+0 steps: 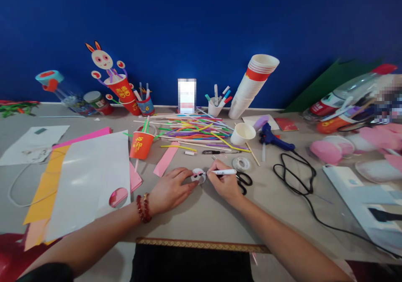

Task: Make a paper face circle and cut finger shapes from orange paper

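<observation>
A small white paper disc (198, 182) with pink and dark marks lies at the middle of the table. My left hand (171, 190) rests beside it, thumb and index finger holding its left edge down. Pinched in my right hand (223, 184) is a white marker (226, 172), its dark tip touching or just over the disc. Black-handled scissors (245, 179) lie partly behind my right hand. Just beyond are a roll of clear tape (241, 163), a black pen (216, 152), a white marker cap (189, 153) and a pink paper strip (167, 158).
Colourful pipe cleaners (191, 129) spread across the back, near a phone (187, 95). Paper sheets (88, 177) cover the left side, near a red cup (142, 144). Stacked cups (253, 85), a blue glue gun (273, 137), its black cord and a white power strip (354, 202) stand or lie rightward.
</observation>
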{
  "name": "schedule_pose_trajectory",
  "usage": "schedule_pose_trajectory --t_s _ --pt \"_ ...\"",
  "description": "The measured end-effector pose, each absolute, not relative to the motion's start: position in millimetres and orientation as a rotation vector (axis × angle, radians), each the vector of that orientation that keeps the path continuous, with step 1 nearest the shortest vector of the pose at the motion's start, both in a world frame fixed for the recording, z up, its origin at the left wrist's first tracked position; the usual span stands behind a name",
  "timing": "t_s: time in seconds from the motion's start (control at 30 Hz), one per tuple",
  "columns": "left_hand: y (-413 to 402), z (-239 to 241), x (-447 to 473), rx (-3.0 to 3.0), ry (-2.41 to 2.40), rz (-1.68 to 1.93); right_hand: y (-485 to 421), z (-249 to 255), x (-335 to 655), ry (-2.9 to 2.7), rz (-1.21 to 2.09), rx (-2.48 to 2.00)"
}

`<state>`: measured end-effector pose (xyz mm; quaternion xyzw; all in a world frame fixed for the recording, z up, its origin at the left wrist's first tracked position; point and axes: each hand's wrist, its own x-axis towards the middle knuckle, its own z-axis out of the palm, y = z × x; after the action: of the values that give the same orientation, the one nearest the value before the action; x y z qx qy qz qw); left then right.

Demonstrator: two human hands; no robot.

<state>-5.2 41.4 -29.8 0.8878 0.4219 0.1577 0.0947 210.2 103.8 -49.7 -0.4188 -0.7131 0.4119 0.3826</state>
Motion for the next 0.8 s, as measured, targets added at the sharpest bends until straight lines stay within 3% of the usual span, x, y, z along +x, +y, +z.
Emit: schedule_pose_trajectory --t_s 0.8 --pt "41.2 -29.6 -5.4 2.650 1.253 0.443 103.5 -47.3 209.8 -1.849 1.052 -1.094"
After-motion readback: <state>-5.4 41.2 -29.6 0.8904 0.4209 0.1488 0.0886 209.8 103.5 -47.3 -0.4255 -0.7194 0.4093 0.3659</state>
